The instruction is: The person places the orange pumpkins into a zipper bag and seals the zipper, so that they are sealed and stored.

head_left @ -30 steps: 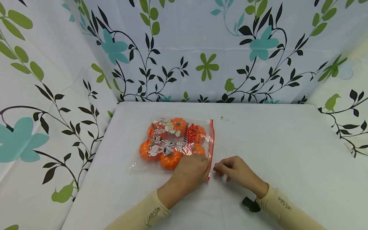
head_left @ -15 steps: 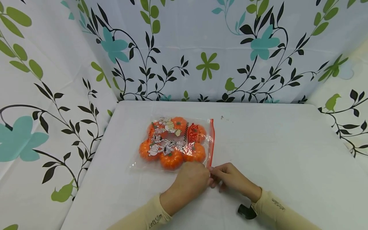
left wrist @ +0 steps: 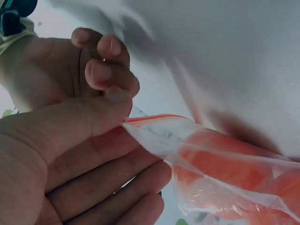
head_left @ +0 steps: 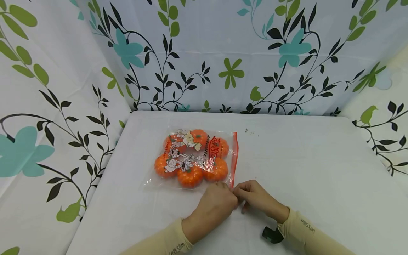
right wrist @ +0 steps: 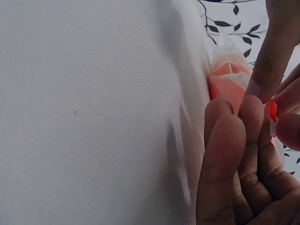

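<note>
A clear zip bag (head_left: 197,160) with a red zip strip along its right edge lies on the white table. Several orange toy pumpkins (head_left: 190,177) are inside, behind printed cartoon animals. At the bag's near right corner, my left hand (head_left: 215,203) pinches the end of the red strip between thumb and finger. My right hand (head_left: 259,198) meets it there, its thumb and finger on the strip's tip. A small whitish piece (right wrist: 273,128) shows at the end of the red strip in the right wrist view. In the left wrist view the bag's corner (left wrist: 159,133) is drawn up taut.
The white table (head_left: 302,159) stretches to the right of the bag. Behind it hangs a leaf-patterned curtain (head_left: 197,46). A black device (head_left: 272,234) sits at the right wrist. Small dark marks (head_left: 250,131) show on the far tabletop.
My right hand has moved left to the bag's corner and met my left hand. My left hand has slid slightly down and right, uncovering the nearest pumpkins. The bag has hardly moved.
</note>
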The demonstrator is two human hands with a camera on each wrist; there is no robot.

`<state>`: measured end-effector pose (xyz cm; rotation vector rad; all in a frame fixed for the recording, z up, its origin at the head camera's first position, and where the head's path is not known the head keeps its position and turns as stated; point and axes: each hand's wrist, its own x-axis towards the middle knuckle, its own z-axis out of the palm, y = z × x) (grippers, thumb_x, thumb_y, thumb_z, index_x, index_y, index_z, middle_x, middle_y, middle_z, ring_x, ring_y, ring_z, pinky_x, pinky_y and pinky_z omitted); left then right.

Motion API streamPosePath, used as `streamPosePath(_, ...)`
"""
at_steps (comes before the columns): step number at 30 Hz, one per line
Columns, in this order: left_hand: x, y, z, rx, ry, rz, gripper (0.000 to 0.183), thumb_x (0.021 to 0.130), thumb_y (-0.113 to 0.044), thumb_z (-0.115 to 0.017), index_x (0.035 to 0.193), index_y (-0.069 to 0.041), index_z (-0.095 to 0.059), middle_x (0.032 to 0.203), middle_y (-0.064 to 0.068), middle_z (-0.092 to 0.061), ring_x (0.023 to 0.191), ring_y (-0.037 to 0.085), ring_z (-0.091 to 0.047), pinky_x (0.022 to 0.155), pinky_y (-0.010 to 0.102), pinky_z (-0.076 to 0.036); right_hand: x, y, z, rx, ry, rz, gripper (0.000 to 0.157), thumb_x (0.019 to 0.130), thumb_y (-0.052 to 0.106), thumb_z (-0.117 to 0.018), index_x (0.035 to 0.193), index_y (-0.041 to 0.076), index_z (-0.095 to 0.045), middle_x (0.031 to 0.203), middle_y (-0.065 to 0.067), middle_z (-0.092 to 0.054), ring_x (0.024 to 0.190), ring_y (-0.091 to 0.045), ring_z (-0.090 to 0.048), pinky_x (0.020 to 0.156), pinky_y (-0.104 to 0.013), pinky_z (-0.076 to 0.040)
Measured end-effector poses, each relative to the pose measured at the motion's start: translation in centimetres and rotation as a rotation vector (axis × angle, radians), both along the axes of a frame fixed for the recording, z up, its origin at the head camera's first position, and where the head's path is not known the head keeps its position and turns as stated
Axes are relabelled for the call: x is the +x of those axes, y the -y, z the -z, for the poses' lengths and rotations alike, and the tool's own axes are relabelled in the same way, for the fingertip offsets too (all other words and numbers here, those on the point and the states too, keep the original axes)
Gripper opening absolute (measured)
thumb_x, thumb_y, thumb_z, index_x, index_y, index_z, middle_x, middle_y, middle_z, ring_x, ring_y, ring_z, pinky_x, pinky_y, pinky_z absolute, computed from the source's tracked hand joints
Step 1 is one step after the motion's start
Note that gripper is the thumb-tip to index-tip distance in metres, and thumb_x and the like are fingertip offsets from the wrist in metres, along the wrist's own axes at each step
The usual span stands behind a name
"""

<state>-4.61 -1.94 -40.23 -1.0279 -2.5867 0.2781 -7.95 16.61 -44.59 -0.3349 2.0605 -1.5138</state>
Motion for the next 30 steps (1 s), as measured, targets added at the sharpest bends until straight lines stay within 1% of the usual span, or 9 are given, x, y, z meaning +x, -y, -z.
streamPosePath(2, 0.09, -0.05, 0.23, -0.025, -0.066, 0.015, 0.023, 0.088, -0.037, -0.075, 0.073, -0.020, -0.078, 0.061, -0.001, -0.058, 0.055, 0.011, -0.053, 0.044, 0.024, -0.037, 0.03, -0.01, -0.02, -0.018, 0.005, 0.007, 0.026, 0.101, 0.018, -0.056, 0.094, 0.000, -0.075, 0.076, -0.005, -0.069, 0.071, -0.016, -0.063, 0.053, -0.029, -0.056)
streamPosePath(3, 0.14, -0.08, 0.27, -0.032, -0.086, 0.021, 0.021, 0.089, -0.033, -0.074, 0.073, -0.019, -0.077, 0.061, -0.001, -0.057, 0.054, 0.011, -0.052, 0.044, 0.023, -0.036, 0.06, 0.01, -0.03, -0.024, 0.009, 0.011, 0.026, 0.101, 0.018, -0.056, 0.094, 0.000, -0.075, 0.076, -0.004, -0.068, 0.070, -0.016, -0.063, 0.053, -0.029, -0.056)
streamPosePath(5, 0.22, -0.12, 0.30, -0.039, -0.120, 0.033, 0.017, 0.088, -0.025, -0.072, 0.072, -0.019, -0.076, 0.060, -0.001, -0.057, 0.054, 0.011, -0.052, 0.044, 0.023, -0.036, 0.10, 0.05, 0.00, -0.042, 0.022, 0.016, 0.027, 0.101, 0.018, -0.056, 0.093, -0.001, -0.074, 0.076, -0.004, -0.067, 0.070, -0.015, -0.062, 0.053, -0.029, -0.055)
streamPosePath(7, 0.26, -0.18, 0.31, -0.041, -0.137, 0.049, 0.015, 0.086, -0.019, -0.071, 0.072, -0.018, -0.076, 0.059, -0.001, -0.057, 0.053, 0.011, -0.052, 0.044, 0.023, -0.036, 0.15, 0.09, 0.06, -0.059, 0.045, 0.020, 0.028, 0.101, 0.018, -0.055, 0.093, -0.002, -0.072, 0.075, -0.003, -0.066, 0.069, -0.015, -0.062, 0.052, -0.028, -0.055)
streamPosePath(12, 0.32, -0.23, 0.23, -0.050, -0.141, 0.085, 0.016, 0.086, -0.015, -0.068, 0.073, -0.015, -0.077, 0.058, -0.001, -0.056, 0.052, 0.010, -0.048, 0.044, 0.024, -0.034, 0.32, 0.21, 0.18, -0.072, 0.089, 0.031, 0.030, 0.102, 0.019, -0.054, 0.091, -0.002, -0.071, 0.073, -0.003, -0.066, 0.062, -0.014, -0.062, 0.052, -0.025, -0.053)
streamPosePath(18, 0.31, -0.18, 0.33, -0.061, -0.155, 0.102, 0.018, 0.087, -0.018, -0.068, 0.071, -0.017, -0.075, 0.058, -0.002, -0.054, 0.052, 0.010, -0.047, 0.045, 0.023, -0.033, 0.40, 0.33, 0.07, -0.072, 0.085, 0.035, 0.030, 0.102, 0.019, -0.053, 0.093, -0.003, -0.071, 0.072, -0.004, -0.066, 0.061, -0.014, -0.060, 0.051, -0.023, -0.053)
streamPosePath(25, 0.30, 0.01, 0.33, -0.044, -0.138, 0.117, 0.018, 0.088, -0.017, -0.068, 0.071, -0.019, -0.075, 0.060, -0.002, -0.058, 0.054, 0.010, -0.050, 0.045, 0.024, -0.033, 0.21, 0.40, 0.17, -0.083, 0.088, 0.045, 0.028, 0.102, 0.018, -0.054, 0.090, -0.003, -0.069, 0.072, -0.004, -0.066, 0.062, -0.014, -0.061, 0.050, -0.023, -0.053)
streamPosePath(30, 0.30, -0.02, 0.45, -0.027, -0.164, 0.118, 0.022, 0.090, -0.021, -0.067, 0.068, -0.021, -0.071, 0.058, -0.004, -0.055, 0.052, 0.010, -0.048, 0.044, 0.023, -0.032, -0.26, 0.21, 0.40, -0.078, 0.065, 0.058, 0.028, 0.103, 0.016, -0.053, 0.089, -0.002, -0.068, 0.074, -0.005, -0.065, 0.064, -0.015, -0.061, 0.050, -0.025, -0.053)
